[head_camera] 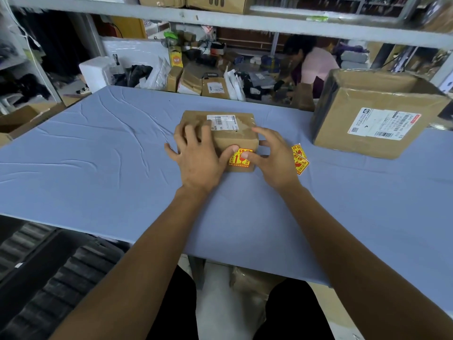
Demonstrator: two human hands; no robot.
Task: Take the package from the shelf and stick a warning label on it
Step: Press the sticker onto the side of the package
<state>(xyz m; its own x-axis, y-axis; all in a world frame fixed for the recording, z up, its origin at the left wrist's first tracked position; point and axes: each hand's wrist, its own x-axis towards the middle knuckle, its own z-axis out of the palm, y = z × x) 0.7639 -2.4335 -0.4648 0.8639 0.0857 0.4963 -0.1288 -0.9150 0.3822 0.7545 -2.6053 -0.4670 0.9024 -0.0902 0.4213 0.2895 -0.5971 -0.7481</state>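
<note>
Sat in the middle of a blue table (98, 168): a small brown box (235, 137). Had a white paper tag (221, 121) with bars on its top, under shiny clear tape. On the near side of the box, stuck flat: a yellow and red sticker (239, 161).

Left hand (196, 155) lay on the left part of the box. Fingers spread wide over the top, thumb reaching across to the left edge of the sticker. Pressed down flat, not wrapped round anything.

Right hand (274, 160) sat just beside the right side of the box. Fingers spread and bent a little. Pointer finger touched the top right edge of the box; thumb pressed on the right part of the sticker. Held nothing else.

Just to the right of the right hand, flat on the table: more yellow and red stickers (301, 159) in a little pile, partly hidden behind the hand.

Farther right and well apart from the small box: a big brown box (375, 114) with its top open and a white tag on its front.

Above, across the top: a grey shelf (220, 19) with more boxes on it. Behind the table: lots of parcels and bags in a mess, and another person in a pink top (318, 65) bending over them.
</note>
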